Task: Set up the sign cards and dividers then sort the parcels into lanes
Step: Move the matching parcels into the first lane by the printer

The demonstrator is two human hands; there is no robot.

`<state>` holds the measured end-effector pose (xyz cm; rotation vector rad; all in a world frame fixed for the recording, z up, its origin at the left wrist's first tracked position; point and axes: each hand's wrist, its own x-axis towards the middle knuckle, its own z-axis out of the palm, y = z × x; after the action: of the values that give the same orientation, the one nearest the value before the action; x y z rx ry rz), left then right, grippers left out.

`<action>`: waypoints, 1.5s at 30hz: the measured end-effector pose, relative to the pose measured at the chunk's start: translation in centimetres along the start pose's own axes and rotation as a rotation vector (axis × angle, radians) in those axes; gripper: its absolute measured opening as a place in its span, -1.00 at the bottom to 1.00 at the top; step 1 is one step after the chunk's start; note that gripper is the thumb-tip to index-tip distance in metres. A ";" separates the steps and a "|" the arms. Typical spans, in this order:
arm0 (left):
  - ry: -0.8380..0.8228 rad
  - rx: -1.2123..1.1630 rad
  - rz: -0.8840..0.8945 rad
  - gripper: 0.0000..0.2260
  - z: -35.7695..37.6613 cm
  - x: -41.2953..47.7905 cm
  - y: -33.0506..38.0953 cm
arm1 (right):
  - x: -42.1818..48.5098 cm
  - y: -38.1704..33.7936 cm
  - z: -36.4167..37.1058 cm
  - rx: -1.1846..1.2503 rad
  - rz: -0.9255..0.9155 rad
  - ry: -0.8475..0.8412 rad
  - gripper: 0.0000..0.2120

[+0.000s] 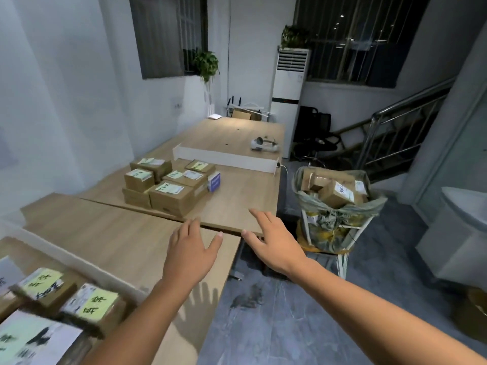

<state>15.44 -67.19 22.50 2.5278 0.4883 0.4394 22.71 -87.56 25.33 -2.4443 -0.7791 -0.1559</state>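
Both my hands hover empty over the near corner of the wooden tables, fingers straight. My left hand is above the near table; my right hand is over the gap at the corner of the middle table. A stack of several cardboard parcels with yellow-green labels sits on the middle table. A white divider board stands upright across the table behind the stack. Close at lower left lie more labelled parcels and a white sign card with black writing.
A white wire cart lined with a bag holds more parcels to the right of the tables. A tall air conditioner, a staircase rail and a headset on the far table are behind. Grey floor lies below.
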 end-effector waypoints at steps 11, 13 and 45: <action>0.067 0.075 -0.084 -0.30 11.3 19.7 4.0 | 21.6 16.5 2.2 0.083 -0.050 -0.102 -0.36; 0.099 0.069 -0.163 -0.28 12.8 23.0 4.3 | 25.8 18.4 3.1 0.120 -0.094 -0.135 -0.37; 0.375 -0.551 -1.017 -0.49 28.7 52.8 -24.3 | 62.1 18.6 42.6 0.313 -0.069 -0.803 -0.32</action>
<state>67.27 -37.87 -3.10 1.4110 1.4461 0.5306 81.97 -45.81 -2.34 -2.1423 -1.1081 0.9032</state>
